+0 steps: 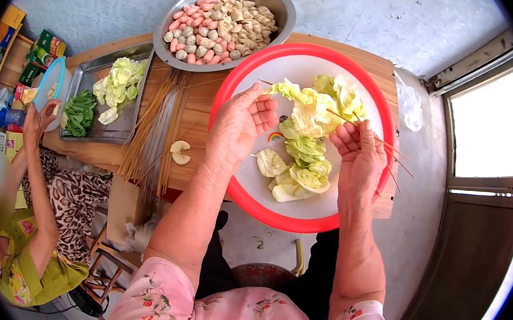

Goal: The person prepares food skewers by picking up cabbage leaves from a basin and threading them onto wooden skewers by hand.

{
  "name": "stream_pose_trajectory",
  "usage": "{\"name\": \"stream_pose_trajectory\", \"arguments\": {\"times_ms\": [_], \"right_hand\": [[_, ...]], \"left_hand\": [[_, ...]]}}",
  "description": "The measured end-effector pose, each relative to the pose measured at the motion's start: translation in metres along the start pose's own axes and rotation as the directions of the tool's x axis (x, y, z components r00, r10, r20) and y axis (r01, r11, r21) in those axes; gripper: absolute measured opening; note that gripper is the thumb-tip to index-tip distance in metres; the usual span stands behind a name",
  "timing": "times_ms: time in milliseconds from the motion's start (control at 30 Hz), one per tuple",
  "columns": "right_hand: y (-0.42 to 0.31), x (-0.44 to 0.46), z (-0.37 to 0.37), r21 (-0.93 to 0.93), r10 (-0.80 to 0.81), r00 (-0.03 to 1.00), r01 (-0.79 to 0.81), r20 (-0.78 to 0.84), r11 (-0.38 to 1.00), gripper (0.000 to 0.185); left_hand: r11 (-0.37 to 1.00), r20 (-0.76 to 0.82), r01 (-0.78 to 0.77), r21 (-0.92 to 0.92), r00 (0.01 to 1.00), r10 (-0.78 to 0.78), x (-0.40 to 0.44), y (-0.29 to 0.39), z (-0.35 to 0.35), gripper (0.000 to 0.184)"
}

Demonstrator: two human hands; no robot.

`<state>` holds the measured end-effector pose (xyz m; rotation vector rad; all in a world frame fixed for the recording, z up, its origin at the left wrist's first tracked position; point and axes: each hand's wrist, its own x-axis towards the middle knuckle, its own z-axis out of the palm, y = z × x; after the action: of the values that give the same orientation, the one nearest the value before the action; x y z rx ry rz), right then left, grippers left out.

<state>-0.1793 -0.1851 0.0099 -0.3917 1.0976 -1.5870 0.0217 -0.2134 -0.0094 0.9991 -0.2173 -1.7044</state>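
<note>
My left hand (245, 117) is over the left side of a white basin with a red rim (240, 197). Its thumb and forefinger pinch the edge of a pale yellow-green cabbage leaf (311, 115). My right hand (359, 146) is closed around a thin bamboo skewer (347, 119), whose tip points toward that leaf. Other skewers (399, 164) stick out by my right wrist; whether the hand holds these too, I cannot tell. Beneath, more cabbage leaves (302, 172) lie heaped in the basin.
Behind stands a steel bowl (165, 26) with small sausages, speckled balls and beige pieces. At left, a metal tray (84, 74) holds cabbage and dark greens. Loose skewers (154, 127) lie between tray and basin. A co-worker (47, 220) sits left, hands near a blue-rimmed container (50, 81).
</note>
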Motion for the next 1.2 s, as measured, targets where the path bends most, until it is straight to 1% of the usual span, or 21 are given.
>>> {"name": "stream_pose_trajectory", "arguments": {"times_ms": [67,100,200,233,300,333,367,467,500,567,633,700,767,833,933,1000,1100,1200], "right_hand": [[-0.005,0.007,-0.007,0.029,-0.059,0.998,0.060,-0.028,0.998,0.020],[-0.009,0.010,-0.009,0.025,-0.057,0.998,0.058,-0.031,0.998,0.020],[-0.023,0.020,-0.017,0.012,-0.212,0.976,0.213,-0.053,0.977,0.020],[-0.027,0.022,-0.019,0.010,-0.211,0.976,0.212,-0.052,0.977,0.020],[-0.034,0.024,-0.022,-0.025,-0.279,0.957,0.278,-0.085,0.960,0.019],[-0.035,0.026,-0.024,-0.043,-0.287,0.954,0.285,-0.091,0.958,0.019],[-0.034,0.025,-0.025,-0.046,-0.285,0.954,0.282,-0.092,0.958,0.019],[-0.027,0.017,-0.021,-0.134,-0.187,0.978,0.174,-0.093,0.976,0.018],[-0.024,0.015,-0.019,-0.135,-0.185,0.978,0.171,-0.095,0.976,0.018],[-0.019,0.013,-0.019,-0.134,-0.094,0.990,0.080,-0.103,0.988,0.019],[-0.014,0.015,-0.020,-0.125,-0.078,0.991,0.064,-0.106,0.990,0.019],[-0.012,0.015,-0.019,-0.151,-0.029,0.992,0.011,-0.121,0.988,0.021],[-0.010,0.016,-0.017,-0.171,-0.023,0.991,0.000,-0.135,0.985,0.022],[-0.006,0.018,-0.019,-0.198,-0.012,0.987,-0.020,-0.159,0.980,0.023],[-0.001,0.022,-0.023,-0.181,-0.015,0.989,-0.011,-0.144,0.983,0.024],[0.001,0.021,-0.023,-0.157,0.028,0.990,-0.049,-0.135,0.986,0.026],[0.004,0.022,-0.024,-0.114,0.040,0.988,-0.057,-0.147,0.992,0.027],[0.008,0.025,-0.025,-0.075,0.019,0.986,-0.032,-0.168,0.997,0.026]], "left_hand": [[0.999,-0.024,-0.032,-0.010,0.999,0.032,-0.002,0.002,0.001,0.020],[1.000,-0.026,-0.028,-0.013,0.999,0.028,0.000,0.003,-0.001,0.020],[0.998,-0.051,-0.045,-0.034,0.998,0.043,0.003,0.005,-0.006,0.019],[0.997,-0.057,-0.058,-0.050,0.997,0.055,0.002,0.006,-0.006,0.019],[0.995,-0.064,-0.071,-0.067,0.996,0.067,0.002,0.009,-0.005,0.019],[0.995,-0.072,-0.078,-0.066,0.995,0.073,0.001,0.010,-0.004,0.018],[0.994,-0.081,-0.084,-0.064,0.994,0.079,0.001,0.010,-0.004,0.017],[0.994,-0.069,-0.080,-0.067,0.995,0.076,0.002,0.008,-0.006,0.016],[0.995,-0.072,-0.078,-0.067,0.995,0.073,0.003,0.008,-0.006,0.016],[0.995,-0.055,-0.085,-0.060,0.995,0.082,0.004,0.007,-0.008,0.016],[0.995,-0.065,-0.081,-0.059,0.995,0.077,0.003,0.006,-0.008,0.016],[0.995,-0.072,-0.080,-0.056,0.995,0.076,0.004,0.007,-0.008,0.016],[0.997,-0.062,-0.046,-0.068,0.997,0.042,0.005,0.008,-0.010,0.014],[0.996,-0.066,-0.046,-0.078,0.997,0.041,0.005,0.009,-0.010,0.014],[0.994,-0.065,-0.057,-0.088,0.997,0.051,0.003,0.008,-0.008,0.013],[0.994,-0.063,-0.062,-0.089,0.996,0.057,0.002,0.009,-0.008,0.013],[0.994,-0.058,-0.054,-0.096,0.997,0.049,0.002,0.008,-0.009,0.013],[0.994,-0.057,-0.057,-0.094,0.997,0.052,0.002,0.009,-0.009,0.013]]}}
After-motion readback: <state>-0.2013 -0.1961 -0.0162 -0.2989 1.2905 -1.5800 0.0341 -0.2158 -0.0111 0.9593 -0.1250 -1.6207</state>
